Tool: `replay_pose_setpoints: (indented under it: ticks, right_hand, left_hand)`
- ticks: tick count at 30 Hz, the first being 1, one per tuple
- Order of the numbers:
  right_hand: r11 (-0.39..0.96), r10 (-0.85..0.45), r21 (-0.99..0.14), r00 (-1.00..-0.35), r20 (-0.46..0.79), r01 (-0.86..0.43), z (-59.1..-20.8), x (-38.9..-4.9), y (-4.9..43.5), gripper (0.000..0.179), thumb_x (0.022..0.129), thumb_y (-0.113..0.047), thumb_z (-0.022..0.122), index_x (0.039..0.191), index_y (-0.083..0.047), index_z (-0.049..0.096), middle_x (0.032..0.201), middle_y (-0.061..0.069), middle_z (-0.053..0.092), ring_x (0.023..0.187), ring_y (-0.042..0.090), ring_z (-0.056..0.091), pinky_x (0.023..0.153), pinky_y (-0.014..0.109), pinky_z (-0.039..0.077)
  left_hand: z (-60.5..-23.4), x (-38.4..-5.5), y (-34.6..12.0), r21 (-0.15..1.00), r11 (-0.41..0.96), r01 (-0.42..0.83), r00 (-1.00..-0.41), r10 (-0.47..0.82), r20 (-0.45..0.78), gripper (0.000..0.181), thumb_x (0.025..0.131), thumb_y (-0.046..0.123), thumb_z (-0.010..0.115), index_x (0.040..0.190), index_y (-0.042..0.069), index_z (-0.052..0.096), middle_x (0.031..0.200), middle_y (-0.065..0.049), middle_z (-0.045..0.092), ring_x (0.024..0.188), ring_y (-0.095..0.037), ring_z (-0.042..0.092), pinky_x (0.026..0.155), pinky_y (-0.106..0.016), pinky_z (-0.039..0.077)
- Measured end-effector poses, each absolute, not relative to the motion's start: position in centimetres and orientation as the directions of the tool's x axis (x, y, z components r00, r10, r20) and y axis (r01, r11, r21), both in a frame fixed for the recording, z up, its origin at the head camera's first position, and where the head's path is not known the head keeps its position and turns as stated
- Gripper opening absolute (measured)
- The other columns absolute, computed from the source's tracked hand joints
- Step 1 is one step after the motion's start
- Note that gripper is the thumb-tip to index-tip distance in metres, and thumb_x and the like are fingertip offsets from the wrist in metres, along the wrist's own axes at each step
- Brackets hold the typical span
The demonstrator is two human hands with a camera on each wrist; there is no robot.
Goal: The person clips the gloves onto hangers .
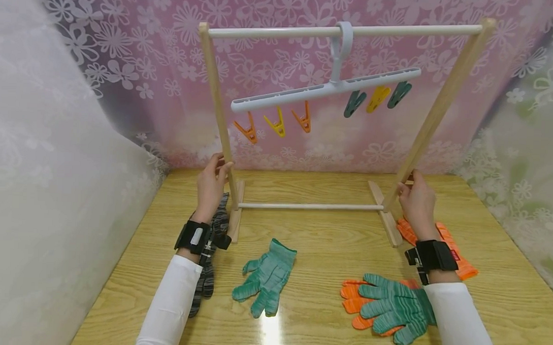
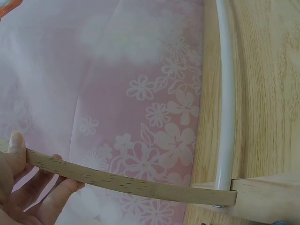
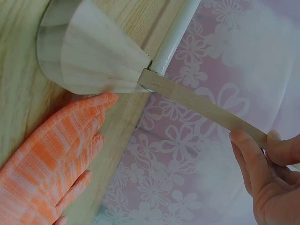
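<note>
A wooden drying rack (image 1: 426,132) with white crossbars stands on the table. My left hand (image 1: 210,185) grips its left post low down, thumb on one side and fingers on the other; the left wrist view shows this post (image 2: 108,180) between them. On the opposite side my right hand (image 1: 418,203) pinches the right post (image 3: 201,105) between thumb and fingers. From the top bar hangs a light-grey hanger (image 1: 288,94), tilted with its left end lower. Orange and yellow clips (image 1: 278,126) hang under its left arm, green and yellow clips (image 1: 378,99) under its right.
A green glove (image 1: 268,276) lies in front of the rack. Right of it, another green glove (image 1: 392,308) overlaps an orange glove (image 1: 352,296). A second orange glove (image 3: 51,154) is beside the right foot. Dark striped gloves (image 1: 204,281) lie under the left forearm. Flowered curtains surround the table.
</note>
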State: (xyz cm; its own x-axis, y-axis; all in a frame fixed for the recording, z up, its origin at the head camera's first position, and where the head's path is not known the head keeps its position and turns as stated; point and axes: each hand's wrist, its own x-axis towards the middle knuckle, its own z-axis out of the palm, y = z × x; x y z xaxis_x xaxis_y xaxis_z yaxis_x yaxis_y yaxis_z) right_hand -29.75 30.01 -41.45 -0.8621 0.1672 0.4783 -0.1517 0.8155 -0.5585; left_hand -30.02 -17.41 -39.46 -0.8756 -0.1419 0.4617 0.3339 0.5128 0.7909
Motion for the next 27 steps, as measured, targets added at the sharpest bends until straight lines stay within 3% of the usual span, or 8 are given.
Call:
replay_pose_setpoints:
  ticks: [27]
  right_hand:
    - [0.804,0.168,-0.571,-0.857,0.487,-0.166,-41.5,-31.7,30.1,0.026,0.101,0.004,0.054,0.125,0.014,0.051,0.117,0.034,0.061,0.1,0.053,0.066,0.077,0.065,0.052]
  left_hand:
    - [-39.6,-31.5,-17.3,0.777,0.54,0.323,-0.869,-0.156,0.469,0.04,0.103,0.032,0.056,0.136,0.01,0.059,0.125,-0.019,0.067,0.108,-0.035,0.069,0.085,-0.045,0.061]
